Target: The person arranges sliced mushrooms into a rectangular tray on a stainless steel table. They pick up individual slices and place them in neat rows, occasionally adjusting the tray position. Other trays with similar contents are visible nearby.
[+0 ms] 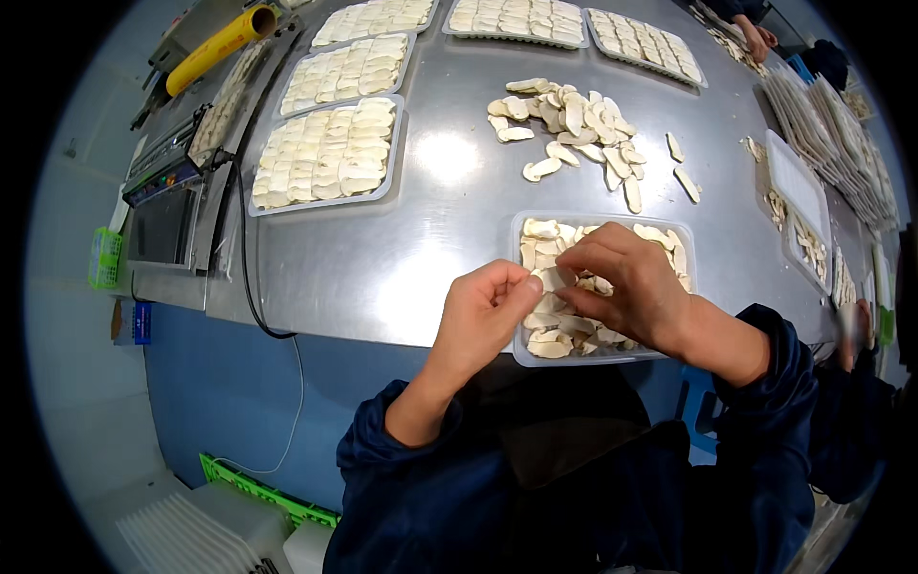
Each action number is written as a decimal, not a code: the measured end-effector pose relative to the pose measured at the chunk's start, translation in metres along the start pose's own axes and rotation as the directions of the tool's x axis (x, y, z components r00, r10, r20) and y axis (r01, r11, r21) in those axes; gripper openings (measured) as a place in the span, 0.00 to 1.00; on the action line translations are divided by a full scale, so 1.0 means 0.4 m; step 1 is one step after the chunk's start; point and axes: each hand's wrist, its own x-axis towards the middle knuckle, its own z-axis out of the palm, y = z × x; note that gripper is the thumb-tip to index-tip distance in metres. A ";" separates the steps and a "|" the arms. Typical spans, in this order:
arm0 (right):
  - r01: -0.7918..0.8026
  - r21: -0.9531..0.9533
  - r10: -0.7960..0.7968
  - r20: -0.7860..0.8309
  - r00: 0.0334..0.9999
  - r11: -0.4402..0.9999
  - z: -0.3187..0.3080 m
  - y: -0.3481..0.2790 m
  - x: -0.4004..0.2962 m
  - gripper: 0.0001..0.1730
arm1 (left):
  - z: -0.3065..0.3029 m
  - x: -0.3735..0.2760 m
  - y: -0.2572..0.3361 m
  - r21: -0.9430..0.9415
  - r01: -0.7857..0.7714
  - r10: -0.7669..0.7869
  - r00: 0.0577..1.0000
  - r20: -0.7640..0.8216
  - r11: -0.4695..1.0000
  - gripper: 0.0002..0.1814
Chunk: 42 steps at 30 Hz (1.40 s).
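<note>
Over a translucent plastic tray (518,247) of pale mushroom slices at the table's near edge, both my hands meet. Between the thumb and fingers of my right hand (631,287) is a mushroom slice (552,278). The fingertips of my left hand (488,308) pinch the same slice's left end, or lie right against it; the contact is partly hidden. Slices in the tray lie in rough rows, some overlapping, and my right hand covers part of them. Beyond the tray, a loose pile of mushroom slices (574,118) lies on the steel table (459,194).
Several filled trays (323,161) stand at the left and back. A device with a black cable (244,237) is at far left, near a yellow tube (215,54). Stacked trays (825,136) and an open tray (796,179) are at right, where other people's hands (754,39) are visible.
</note>
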 end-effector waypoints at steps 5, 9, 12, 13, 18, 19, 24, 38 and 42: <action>0.052 -0.100 -0.048 0.037 0.998 0.994 0.015 0.020 0.023 0.11 | -0.014 0.031 -0.009 0.000 0.021 -0.020 0.998 -0.057 1.000 0.08; 0.027 -0.193 -0.023 0.023 0.999 0.981 0.038 0.052 0.049 0.12 | -0.039 0.054 -0.041 0.040 -0.028 0.036 0.974 -0.224 0.999 0.10; 0.018 -0.225 -0.010 0.033 0.999 0.974 0.049 0.068 0.056 0.12 | -0.052 0.057 -0.055 0.004 -0.039 0.038 0.962 -0.272 0.999 0.10; 0.011 -0.233 -0.003 0.035 0.999 0.972 0.050 0.073 0.057 0.13 | -0.050 0.056 -0.054 0.048 -0.026 0.039 0.957 -0.286 0.999 0.10; -0.306 -0.186 0.293 -0.095 0.951 0.934 -0.021 0.130 0.052 0.10 | -0.039 0.049 -0.062 0.090 -0.077 0.102 0.944 -0.314 0.993 0.09; -0.457 -0.172 0.439 -0.134 0.888 0.873 -0.052 0.158 0.055 0.09 | -0.038 0.049 -0.064 0.090 -0.095 0.119 0.942 -0.315 0.991 0.09; -0.478 -0.303 0.376 -0.338 0.863 0.825 -0.069 0.399 0.047 0.11 | -0.040 0.057 -0.088 0.096 -0.165 0.187 0.929 -0.319 0.982 0.08; 0.311 -0.277 -0.343 -0.075 0.936 0.909 0.008 -0.010 -0.044 0.09 | 0.032 -0.031 0.019 -0.193 0.113 -0.115 0.993 0.002 0.975 0.11; 0.121 -0.079 -0.125 -0.050 0.991 0.990 0.026 -0.026 -0.045 0.09 | 0.013 -0.037 -0.003 -0.233 0.128 -0.136 0.991 -0.018 0.964 0.10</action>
